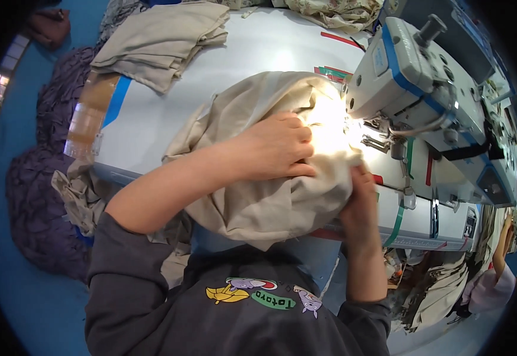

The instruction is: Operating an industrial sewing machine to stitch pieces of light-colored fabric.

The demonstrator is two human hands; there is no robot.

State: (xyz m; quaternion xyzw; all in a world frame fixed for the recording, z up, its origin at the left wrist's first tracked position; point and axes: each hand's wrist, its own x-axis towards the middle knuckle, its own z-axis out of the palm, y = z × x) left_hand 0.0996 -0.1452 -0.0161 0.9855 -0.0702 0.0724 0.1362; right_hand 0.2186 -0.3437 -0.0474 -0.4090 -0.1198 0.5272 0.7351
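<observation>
1. The cloth point(258, 210), pale beige, lies bunched on the near part of the table point(276, 44), in front of the person's chest. Twelve o'clock here points straight away from the body.
2. The left hand point(279, 148) lies on top of the cloth, its fingers bent and a little spread, the tips toward three o'clock. Whether they pinch a fold or only press cannot be told.
3. The right hand point(360, 193) is at the cloth's four o'clock edge, blurred, with its fingers up against the fabric. How tightly they close cannot be told.
4. The key relation: the foot point(377, 142) of the machine point(409, 68) sits at three o'clock from the left hand and about one o'clock from the right, which is nearer. The cloth's three o'clock edge reaches just beside the foot; glare hides whether any lies beneath.
5. The cloth is roughly round, with no clear long axis.
6. A beige stack point(163, 44) lies at eleven o'clock from the cloth, floral fabric point(344, 12) at one.
</observation>
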